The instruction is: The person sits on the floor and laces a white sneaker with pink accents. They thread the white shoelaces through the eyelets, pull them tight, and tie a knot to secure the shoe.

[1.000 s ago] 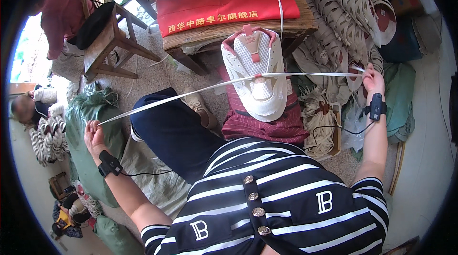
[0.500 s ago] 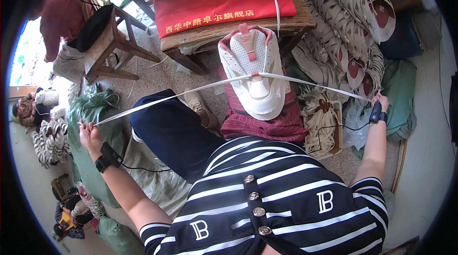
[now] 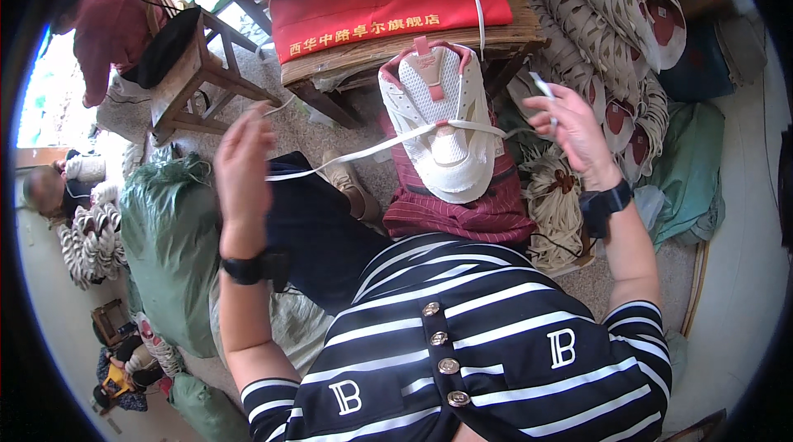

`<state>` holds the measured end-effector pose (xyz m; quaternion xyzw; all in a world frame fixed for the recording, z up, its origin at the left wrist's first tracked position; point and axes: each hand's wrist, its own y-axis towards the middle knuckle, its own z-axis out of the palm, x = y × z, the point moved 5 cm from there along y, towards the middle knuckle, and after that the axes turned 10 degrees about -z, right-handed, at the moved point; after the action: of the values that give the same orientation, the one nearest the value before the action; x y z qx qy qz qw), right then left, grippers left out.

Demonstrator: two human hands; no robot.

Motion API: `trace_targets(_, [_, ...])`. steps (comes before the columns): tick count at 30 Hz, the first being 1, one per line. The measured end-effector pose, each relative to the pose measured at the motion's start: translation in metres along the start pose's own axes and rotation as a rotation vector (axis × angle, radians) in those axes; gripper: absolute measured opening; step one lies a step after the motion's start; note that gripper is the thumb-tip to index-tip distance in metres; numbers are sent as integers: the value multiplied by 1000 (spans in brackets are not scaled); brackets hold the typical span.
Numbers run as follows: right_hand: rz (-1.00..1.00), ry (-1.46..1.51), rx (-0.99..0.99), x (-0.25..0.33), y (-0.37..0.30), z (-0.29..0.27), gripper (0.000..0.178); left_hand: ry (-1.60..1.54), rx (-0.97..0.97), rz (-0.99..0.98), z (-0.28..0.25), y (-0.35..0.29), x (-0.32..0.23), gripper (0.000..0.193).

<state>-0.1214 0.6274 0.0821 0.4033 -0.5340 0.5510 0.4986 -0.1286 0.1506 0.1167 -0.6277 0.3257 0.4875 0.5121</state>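
A white shoe upper [image 3: 453, 165] with pink trim and a mesh tongue rests toe toward me on a maroon striped cloth [image 3: 462, 221] over my lap. A white shoelace [image 3: 363, 149] crosses its front near the toe and runs out both sides. To the left of the shoe, my left hand [image 3: 245, 165] is blurred but closed on the lace, whose thin tip shows by its fingertips. Right of the shoe, my right hand [image 3: 572, 128] pinches the other part of the lace, a white end [image 3: 542, 85] sticking up from the fingers.
Beyond the shoe stands a wooden bench [image 3: 330, 70] with a red cloth [image 3: 388, 12]. Stacked shoe uppers [image 3: 603, 21] fill the far right, near a box of loose laces [image 3: 557, 211]. At left are a green sack [image 3: 169, 260], a wooden stool [image 3: 194, 78] and a person in maroon [image 3: 111, 21].
Both hands have come inward from wide apart and risen toward the far side. The lace, earlier stretched taut to both sides, now hangs slacker. The shoe upper has barely moved.
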Motion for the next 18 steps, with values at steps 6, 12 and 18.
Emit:
trace_targets(6, [-76, -141, 361, -7, 1, 89, 18, 29, 355, 44, 117, -24, 45, 23])
trace_targets(12, [-90, -420, 477, 7, -14, 100, 22, -10, 448, -144, 146, -43, 71, 22])
trace_targets(18, [-211, -386, 480, 1, -14, 102, 23, 109, 435, -150, 148, -46, 70, 24])
